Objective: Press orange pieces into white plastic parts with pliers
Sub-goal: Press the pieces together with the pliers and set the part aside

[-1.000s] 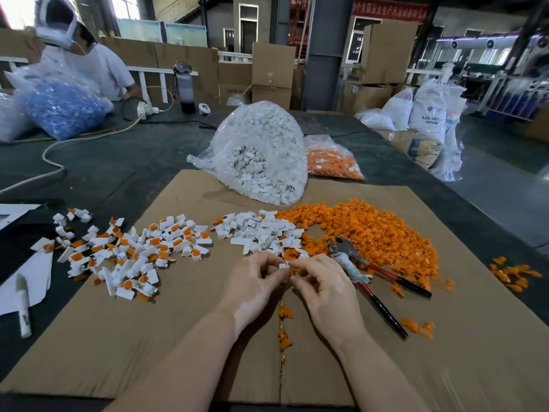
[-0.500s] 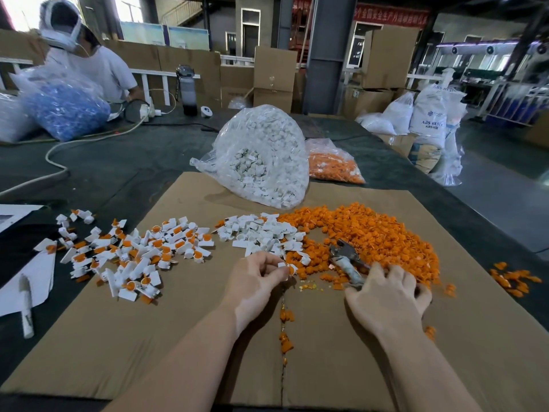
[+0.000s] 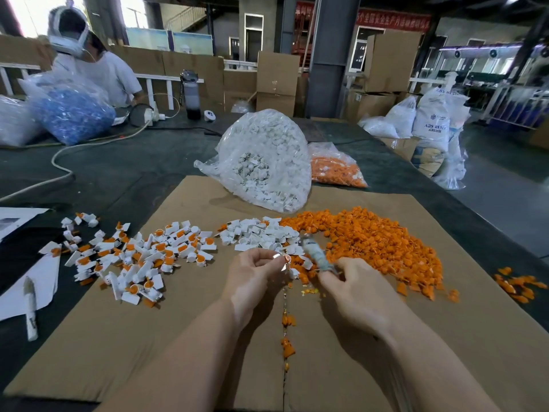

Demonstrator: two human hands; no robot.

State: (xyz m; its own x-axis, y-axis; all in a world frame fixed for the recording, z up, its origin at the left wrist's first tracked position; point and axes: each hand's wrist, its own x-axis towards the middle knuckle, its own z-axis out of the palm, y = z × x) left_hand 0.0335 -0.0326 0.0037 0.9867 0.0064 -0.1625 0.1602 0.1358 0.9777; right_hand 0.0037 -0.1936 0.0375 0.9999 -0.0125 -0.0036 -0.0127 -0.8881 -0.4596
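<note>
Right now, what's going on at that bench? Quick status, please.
Left hand pinches a white part with orange piece. Right hand grips the pliers, nose raised beside it. Not pressed yet. Nothing between them.

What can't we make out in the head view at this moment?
- Pliers: motion-blurred; handles hidden inside the right hand, so the jaws' state is unclear.
- Part in the left hand: a small white and orange piece, too small and blurred to tell if seated.
- Marker: label too small to read.
- Both forearms: cut off by the bottom edge.
</note>
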